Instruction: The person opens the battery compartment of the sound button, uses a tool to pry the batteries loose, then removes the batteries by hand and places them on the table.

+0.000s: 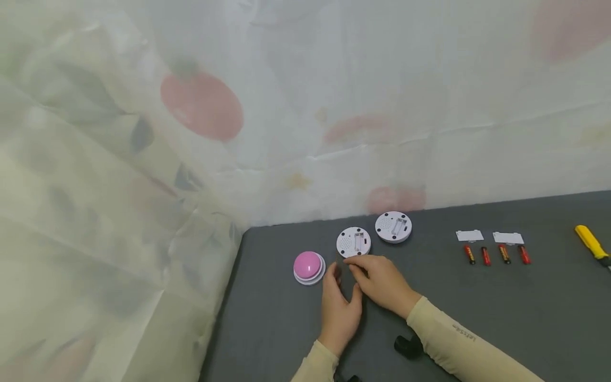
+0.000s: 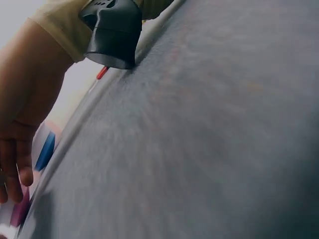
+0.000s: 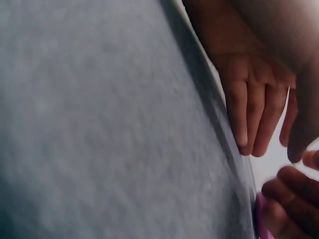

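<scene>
My left hand [image 1: 340,313] is held just above the grey table, right of a round push button [image 1: 307,265] with a pink dome and white base. Its thumb stands apart from its bent fingers. My right hand [image 1: 383,284] reaches in from the right, its fingertips close to the left hand's. Several of its fingers hang nearly straight in the right wrist view; nothing shows between finger and thumb. Just beyond the hands lies a white round push button [image 1: 353,242], underside up with its battery compartment uncovered. Another upturned push button [image 1: 393,227] lies behind it, also uncovered.
To the right, two white battery covers [image 1: 470,235] [image 1: 508,238] lie above several red batteries [image 1: 505,253]. A yellow-handled screwdriver [image 1: 590,241] is at the far right. Patterned sheeting [image 1: 305,106] hangs behind the table [image 1: 267,329] and at its left.
</scene>
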